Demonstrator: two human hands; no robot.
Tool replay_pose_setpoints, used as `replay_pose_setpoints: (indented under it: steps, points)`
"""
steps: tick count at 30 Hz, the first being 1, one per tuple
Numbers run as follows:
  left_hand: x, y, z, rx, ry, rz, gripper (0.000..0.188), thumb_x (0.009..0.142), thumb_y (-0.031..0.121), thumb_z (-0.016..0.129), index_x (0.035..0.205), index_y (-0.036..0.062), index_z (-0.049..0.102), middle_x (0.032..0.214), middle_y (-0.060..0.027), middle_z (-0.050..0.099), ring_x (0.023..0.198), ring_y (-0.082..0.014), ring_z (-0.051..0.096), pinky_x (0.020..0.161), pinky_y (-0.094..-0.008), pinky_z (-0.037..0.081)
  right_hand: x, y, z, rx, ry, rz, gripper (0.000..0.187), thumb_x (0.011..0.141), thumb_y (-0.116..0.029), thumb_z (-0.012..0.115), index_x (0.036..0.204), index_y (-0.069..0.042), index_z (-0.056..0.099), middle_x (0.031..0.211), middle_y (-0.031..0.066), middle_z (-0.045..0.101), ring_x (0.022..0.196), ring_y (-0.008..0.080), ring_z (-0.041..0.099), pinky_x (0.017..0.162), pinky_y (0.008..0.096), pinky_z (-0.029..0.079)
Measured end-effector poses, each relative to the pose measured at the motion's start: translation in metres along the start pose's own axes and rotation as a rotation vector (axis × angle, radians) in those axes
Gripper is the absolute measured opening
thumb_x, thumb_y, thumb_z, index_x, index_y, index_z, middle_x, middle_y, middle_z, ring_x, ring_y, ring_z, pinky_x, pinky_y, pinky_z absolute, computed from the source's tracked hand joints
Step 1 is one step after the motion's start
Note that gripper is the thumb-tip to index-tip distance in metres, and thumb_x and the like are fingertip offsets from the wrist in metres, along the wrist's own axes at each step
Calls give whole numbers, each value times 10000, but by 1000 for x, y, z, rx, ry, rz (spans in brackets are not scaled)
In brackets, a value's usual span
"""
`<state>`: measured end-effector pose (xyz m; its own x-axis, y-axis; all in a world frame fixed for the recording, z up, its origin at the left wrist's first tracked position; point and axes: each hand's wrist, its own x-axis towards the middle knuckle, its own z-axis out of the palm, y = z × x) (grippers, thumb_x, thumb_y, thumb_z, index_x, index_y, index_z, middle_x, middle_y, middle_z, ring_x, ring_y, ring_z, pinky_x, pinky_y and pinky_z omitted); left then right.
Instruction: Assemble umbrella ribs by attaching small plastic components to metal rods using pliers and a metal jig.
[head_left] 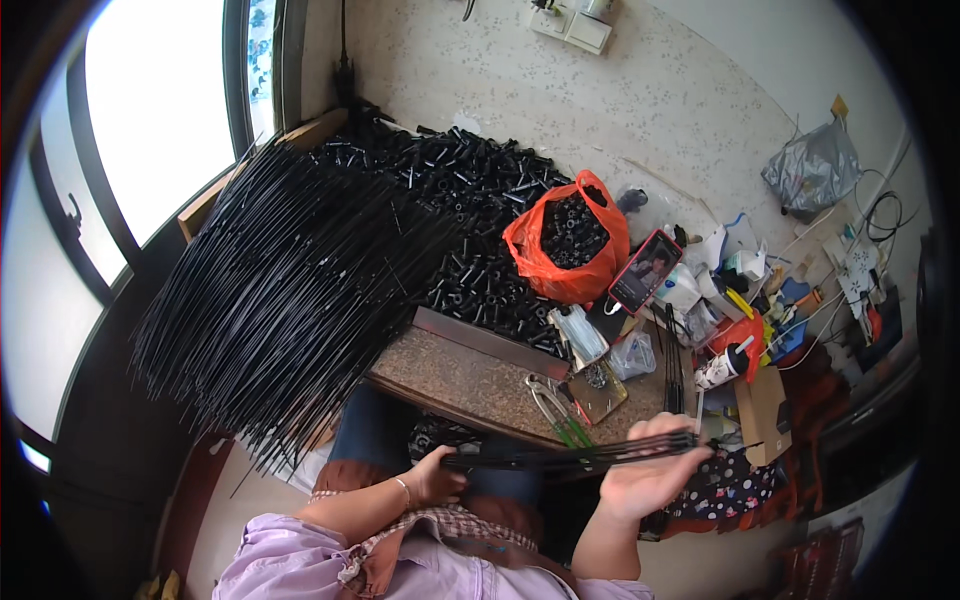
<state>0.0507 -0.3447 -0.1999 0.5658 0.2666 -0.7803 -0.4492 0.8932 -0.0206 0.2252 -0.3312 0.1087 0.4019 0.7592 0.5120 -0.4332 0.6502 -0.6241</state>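
A bundle of long thin black rods (565,461) lies nearly level across the front of my lap, just off the table's near edge. My left hand (437,478) is closed around the bundle's left end. Near the other end, my right hand (640,472) has its palm turned up, and the rods run across it between the fingers and thumb. On the table edge just above the bundle lies a pair of pliers (553,408) with green-tipped handles, its jaws pointing away. A great pile of similar black rods (290,290) covers the table's left side.
Short black tubular parts (440,170) are heaped at the back. An orange plastic bag (560,268) holds black nut-like pieces. A phone (647,270) leans beside it. A metal bar (490,342) edges the brown tabletop (450,372). A cup (722,366) and cardboard box (764,412) stand right.
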Motion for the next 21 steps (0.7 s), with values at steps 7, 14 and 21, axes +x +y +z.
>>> replay_pose_setpoints:
  steps: [7, 14, 21]
  points:
    - [-130, 40, 86, 1761, 290, 931, 433, 812, 352, 584, 1004, -36, 595, 929, -132, 623, 774, -245, 620, 708, -310, 494, -17, 35, -12, 105, -416, 666, 248, 779, -159, 663, 881, 15, 518, 853, 71, 542, 755, 180, 587, 709, 296, 483]
    - [-218, 27, 184, 1166, 10, 1787, 183, 745, 115, 694, 857, -12, 624, 701, -80, 598, 615, -156, 589, 550, -263, 457, -8, 54, -3, -253, -397, 410, 201, 756, -59, 680, 886, 13, 544, 869, 69, 588, 725, 130, 577, 653, 241, 472]
    - [-202, 36, 191, 1062, -203, 1614, 175, 722, 107, 715, 744, 0, 579, 652, -25, 531, 547, -82, 471, 499, -213, 385, 4, 62, -33, -73, -481, 513, 82, 790, 39, 607, 854, 33, 557, 911, 144, 622, 816, 133, 592, 704, 230, 481]
